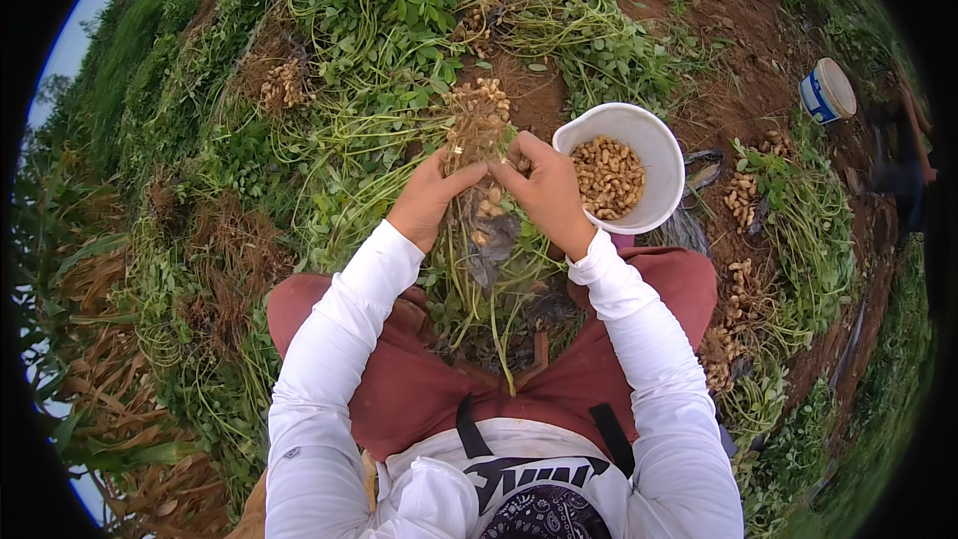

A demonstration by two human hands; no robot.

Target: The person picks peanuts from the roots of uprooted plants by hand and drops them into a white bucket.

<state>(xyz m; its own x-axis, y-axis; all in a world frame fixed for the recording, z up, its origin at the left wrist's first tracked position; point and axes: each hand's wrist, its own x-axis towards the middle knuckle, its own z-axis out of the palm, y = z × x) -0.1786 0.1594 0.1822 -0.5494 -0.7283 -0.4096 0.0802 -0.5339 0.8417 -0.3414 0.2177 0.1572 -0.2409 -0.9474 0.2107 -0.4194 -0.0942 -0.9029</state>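
My left hand grips a peanut plant at its root end, thumb pointing toward the right. Thin brown roots and a clump of peanut pods stick out beyond the fingers. More pods and a scrap of dark plastic film hang below the hands. My right hand meets the left at the roots, thumb and fingers pinched, with a pod partly visible in its curled fingers. Close by on the right stands a white plastic bucket, partly filled with loose peanuts.
Pulled peanut plants with pods lie at the left and right. A white and blue bucket leans on the reddish soil farther right. Dry corn leaves are at the far left. My bent knees flank the work.
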